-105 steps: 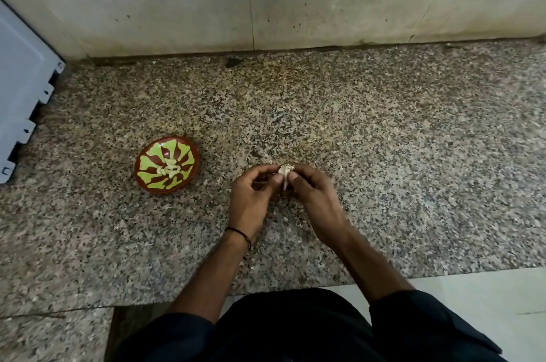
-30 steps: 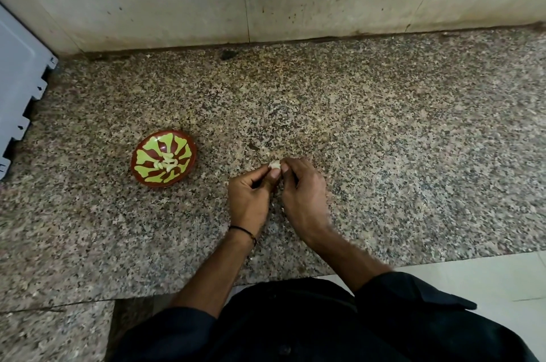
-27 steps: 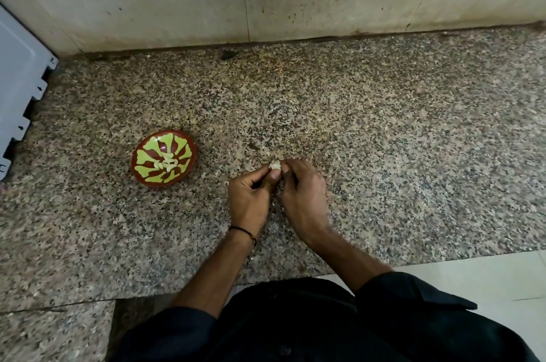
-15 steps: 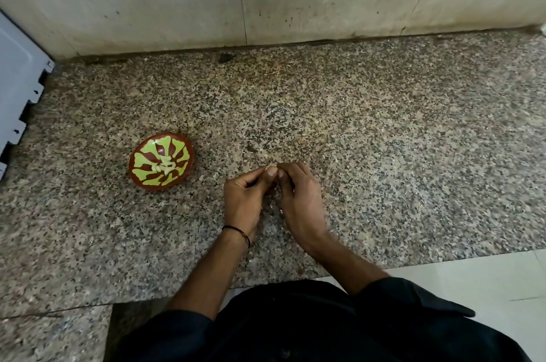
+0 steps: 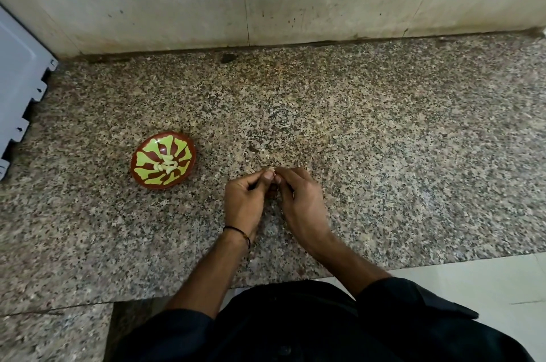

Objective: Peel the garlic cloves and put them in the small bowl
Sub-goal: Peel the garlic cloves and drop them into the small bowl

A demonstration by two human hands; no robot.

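Concealed and truncated items, head view

The garlic clove (image 5: 274, 176) shows only as a pale sliver pinched between the fingertips of the left hand (image 5: 243, 202) and the right hand (image 5: 301, 202); its skin condition cannot be determined. Most of each hand's curled fingers are hidden behind the hand itself. The pale pieces (image 5: 165, 166) in the small bowl (image 5: 144, 159) are too small to count. The grey panel (image 5: 20, 90) is cut off by the left edge, the dark clothing (image 5: 295, 326) by the bottom edge.

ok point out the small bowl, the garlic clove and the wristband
small bowl (image 5: 180, 145), head view, patterned inner wall
garlic clove (image 5: 275, 177), head view, the pale sliver that shows
wristband (image 5: 236, 230), head view, black cord across the left wrist
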